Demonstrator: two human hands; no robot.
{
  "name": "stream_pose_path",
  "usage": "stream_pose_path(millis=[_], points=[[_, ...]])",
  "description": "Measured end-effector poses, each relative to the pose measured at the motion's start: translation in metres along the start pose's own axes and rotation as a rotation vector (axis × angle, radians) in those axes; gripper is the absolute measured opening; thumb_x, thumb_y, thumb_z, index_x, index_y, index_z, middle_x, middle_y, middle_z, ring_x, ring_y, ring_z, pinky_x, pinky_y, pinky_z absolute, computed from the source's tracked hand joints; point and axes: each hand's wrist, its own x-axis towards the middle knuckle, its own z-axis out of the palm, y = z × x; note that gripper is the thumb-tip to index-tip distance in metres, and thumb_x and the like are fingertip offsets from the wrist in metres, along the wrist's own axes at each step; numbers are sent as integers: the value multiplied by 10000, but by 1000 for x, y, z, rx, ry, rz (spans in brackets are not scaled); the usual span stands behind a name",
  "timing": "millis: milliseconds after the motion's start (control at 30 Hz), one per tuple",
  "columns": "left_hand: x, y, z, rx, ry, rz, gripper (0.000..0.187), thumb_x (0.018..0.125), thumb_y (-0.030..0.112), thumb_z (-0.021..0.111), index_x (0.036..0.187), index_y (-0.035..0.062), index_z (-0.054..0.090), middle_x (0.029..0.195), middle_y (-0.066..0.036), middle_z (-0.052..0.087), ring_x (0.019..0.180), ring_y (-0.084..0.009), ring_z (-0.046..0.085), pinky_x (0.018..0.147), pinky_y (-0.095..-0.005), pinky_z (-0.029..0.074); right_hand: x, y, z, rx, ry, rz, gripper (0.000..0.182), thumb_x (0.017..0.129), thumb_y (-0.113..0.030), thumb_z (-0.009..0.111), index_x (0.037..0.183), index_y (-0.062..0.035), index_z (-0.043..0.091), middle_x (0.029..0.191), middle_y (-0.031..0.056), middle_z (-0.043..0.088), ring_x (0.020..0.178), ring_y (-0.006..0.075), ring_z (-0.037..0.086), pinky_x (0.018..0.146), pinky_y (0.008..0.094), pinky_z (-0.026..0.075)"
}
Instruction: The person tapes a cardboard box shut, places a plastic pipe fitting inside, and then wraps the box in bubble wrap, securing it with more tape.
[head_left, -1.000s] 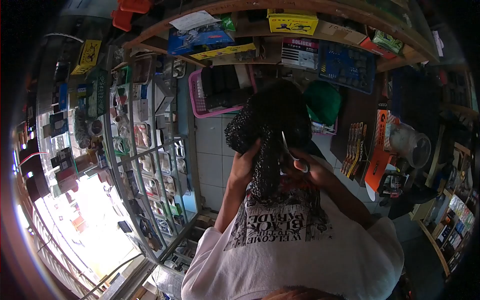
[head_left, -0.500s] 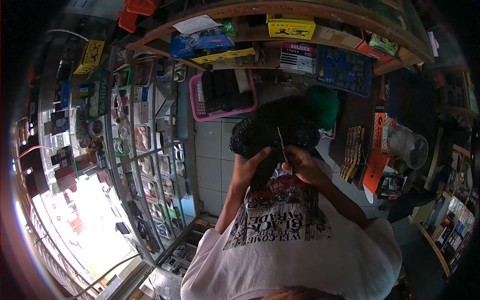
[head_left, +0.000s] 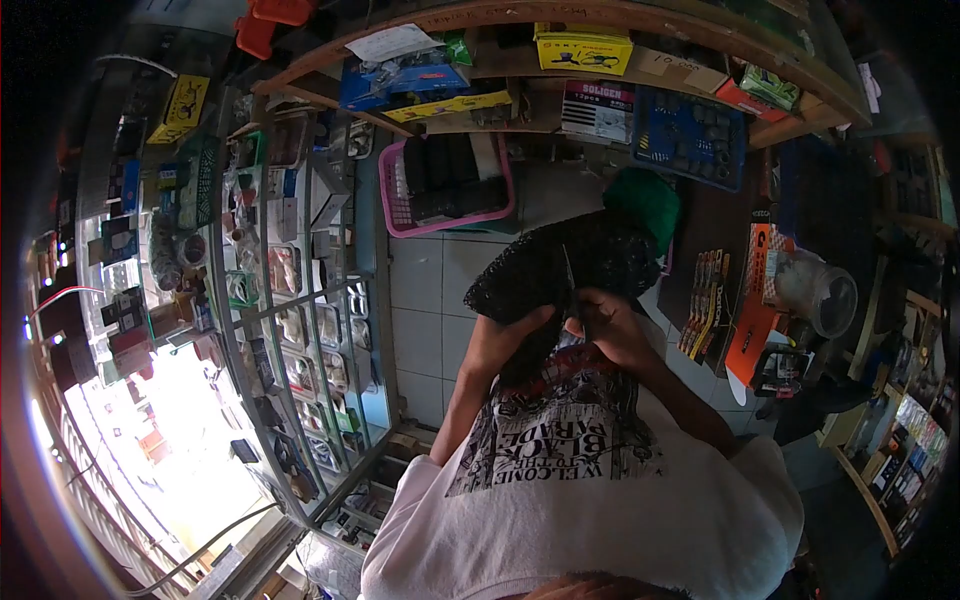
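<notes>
Small hardware/electronics shop. Glass display case point(head_left: 290, 300) on the left, packed w/ small packaged parts. Wooden shelf point(head_left: 560, 20) above stacked w/ boxed goods: yellow box point(head_left: 584, 47), Soligen box point(head_left: 598, 110), blue blister packs point(head_left: 690, 135). Pink basket point(head_left: 445, 185) of stock on the tiled floor point(head_left: 425, 300).

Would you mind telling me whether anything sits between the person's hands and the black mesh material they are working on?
Nothing visible does. The left hand grips the black mesh directly from below, and the right hand holds scissors whose blades rest against the mesh. Both hands are in contact with it.
</notes>
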Motion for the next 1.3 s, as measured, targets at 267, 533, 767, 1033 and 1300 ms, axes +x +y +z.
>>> stream_pose_path(millis=[267, 533, 767, 1033, 1300], points=[[-4, 15, 5, 61, -70, 36, 403, 850, 61, 755, 1225, 2, 618, 1136, -42, 656, 1025, -128, 593, 884, -295, 505, 2, -9, -1, -9, -40, -12, 402, 872, -110, 782, 1197, 40, 598, 988, 15, 672, 919, 83, 635, 851, 255, 523], [2, 3, -6, -9, -214, 57, 431, 823, 32, 758, 1231, 8, 618, 1146, -48, 651, 1026, -151, 599, 898, -299, 500, 2, -23, -8, -45, -88, 71, 320, 883, -93, 764, 1156, 14, 635, 1008, 39, 679, 939, 111, 652, 895, 275, 536], [1, -2, -7, -65, -261, 41, 484, 791, 13, 767, 1252, 12, 619, 1180, -64, 648, 1060, -180, 597, 927, -319, 492, 10, -18, -23, -81, -147, 36, 296, 912, -134, 742, 1154, -2, 637, 1037, 24, 660, 937, 100, 623, 888, 277, 518], [-9, -7, -3, 33, -217, -6, 419, 801, 78, 780, 1200, 36, 659, 1126, -58, 677, 1002, -186, 623, 897, -319, 506, 6, -23, -13, -92, -72, 53, 420, 900, -150, 760, 1241, 22, 587, 1049, 18, 651, 930, 95, 613, 899, 286, 512], [-14, 5, -6, 211, -280, 22, 300, 833, 112, 750, 1117, 43, 684, 1053, -69, 681, 937, -184, 617, 832, -325, 506, 8, -22, -16, -83, -96, 13, 441, 904, -116, 745, 1268, 53, 561, 1006, 26, 659, 892, 100, 622, 876, 298, 525]])
